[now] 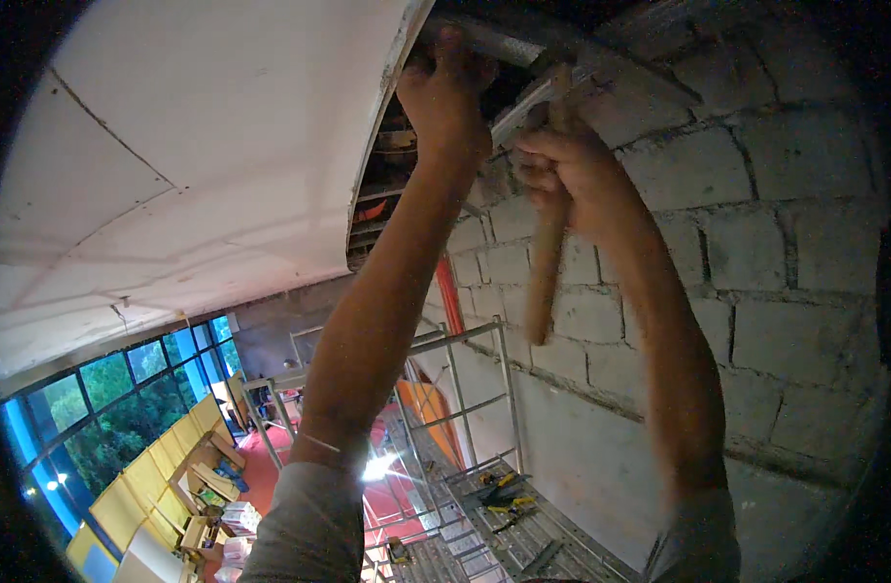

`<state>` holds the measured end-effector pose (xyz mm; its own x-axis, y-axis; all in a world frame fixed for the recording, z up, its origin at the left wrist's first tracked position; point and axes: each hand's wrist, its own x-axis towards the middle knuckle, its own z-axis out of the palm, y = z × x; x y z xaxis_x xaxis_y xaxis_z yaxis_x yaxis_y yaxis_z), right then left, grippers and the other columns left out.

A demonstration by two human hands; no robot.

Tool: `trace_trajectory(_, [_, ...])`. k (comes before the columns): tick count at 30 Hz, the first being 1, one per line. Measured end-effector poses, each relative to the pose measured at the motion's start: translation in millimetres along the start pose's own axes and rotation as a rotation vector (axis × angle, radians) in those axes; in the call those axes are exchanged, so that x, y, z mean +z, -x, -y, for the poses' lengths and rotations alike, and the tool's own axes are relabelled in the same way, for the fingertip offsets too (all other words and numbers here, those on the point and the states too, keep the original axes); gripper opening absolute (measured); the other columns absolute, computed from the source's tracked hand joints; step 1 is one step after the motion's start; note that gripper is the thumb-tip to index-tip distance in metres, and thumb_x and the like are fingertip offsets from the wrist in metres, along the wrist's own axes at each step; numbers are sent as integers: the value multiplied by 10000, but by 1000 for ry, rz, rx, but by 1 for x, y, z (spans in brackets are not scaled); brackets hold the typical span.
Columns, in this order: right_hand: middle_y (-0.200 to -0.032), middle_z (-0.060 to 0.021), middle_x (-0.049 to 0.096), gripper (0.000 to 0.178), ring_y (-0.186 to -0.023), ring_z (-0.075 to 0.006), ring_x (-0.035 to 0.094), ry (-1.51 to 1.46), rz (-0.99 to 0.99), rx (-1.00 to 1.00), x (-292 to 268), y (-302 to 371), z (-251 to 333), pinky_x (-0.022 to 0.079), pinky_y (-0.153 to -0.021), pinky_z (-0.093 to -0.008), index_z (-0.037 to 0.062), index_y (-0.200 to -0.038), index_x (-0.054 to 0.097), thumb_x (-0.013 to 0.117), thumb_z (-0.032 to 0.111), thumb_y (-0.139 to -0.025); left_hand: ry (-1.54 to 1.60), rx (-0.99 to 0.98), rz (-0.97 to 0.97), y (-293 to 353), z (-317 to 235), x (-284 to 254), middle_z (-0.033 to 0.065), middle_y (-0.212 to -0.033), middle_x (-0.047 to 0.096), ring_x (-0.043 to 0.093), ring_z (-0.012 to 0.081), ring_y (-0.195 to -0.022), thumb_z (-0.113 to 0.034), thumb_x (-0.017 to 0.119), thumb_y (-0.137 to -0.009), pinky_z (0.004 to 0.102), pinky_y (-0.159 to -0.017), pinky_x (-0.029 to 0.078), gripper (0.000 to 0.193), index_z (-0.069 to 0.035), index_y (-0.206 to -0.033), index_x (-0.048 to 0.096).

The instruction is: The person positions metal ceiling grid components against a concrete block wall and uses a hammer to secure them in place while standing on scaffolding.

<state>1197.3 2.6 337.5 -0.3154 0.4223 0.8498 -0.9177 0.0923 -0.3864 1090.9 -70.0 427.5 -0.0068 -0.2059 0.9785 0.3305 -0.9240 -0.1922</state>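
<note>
Both my arms reach up to the gap between the white ceiling board (222, 126) and the block wall (698, 175). My right hand (572, 170) is closed round the wooden handle of a hammer (546, 282). The handle's end points down; its head, by the fingers, is dark and blurred. Further left, my left hand (445, 107) is up inside the gap beside the board's edge, close to a light metal channel (509, 44). Its fingers are bent, and what they grip is lost in shadow. Another pale strip of framing (523, 112) runs between the two hands.
Below stand metal scaffold frames (504, 389) and a perforated scaffold plank (562, 539) bearing yellow-and-black tools (509, 505). A red pipe (449, 296) runs along the wall. Far down are a bright lamp (379, 466), yellow panels (154, 466) and windows (115, 389).
</note>
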Motion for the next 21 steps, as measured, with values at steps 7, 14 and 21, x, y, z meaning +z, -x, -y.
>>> trace_trajectory(7, [-664, 50, 448, 182, -490, -66, 395, -187, -147, -90, -2, -10, -9, 330, -433, -236, 149, -899, 500, 665, 115, -827, -566, 345, 123, -7, 18, -14, 113, -969, 679, 646, 330, -847, -178, 810, -735, 408, -714, 517, 575, -89, -1210, 500])
trace_trajectory(14, [-677, 48, 462, 180, -504, -66, 411, 559, 174, -103, -22, 2, -12, 358, -459, -244, 149, -914, 510, 663, 134, -821, 48, 25, 27, 6, -7, 3, 59, -899, 618, 599, 146, -726, -227, 637, -940, 311, -668, 534, 220, -13, -967, 597])
trace_trajectory(21, [-653, 48, 445, 199, -502, -64, 418, -41, 8, 36, 6, -1, -3, 372, -467, -257, 152, -905, 523, 694, 122, -807, 44, 12, 125, -1, 4, -9, 70, -909, 609, 607, 158, -770, -240, 640, -939, 317, -701, 554, 267, 7, -1016, 571])
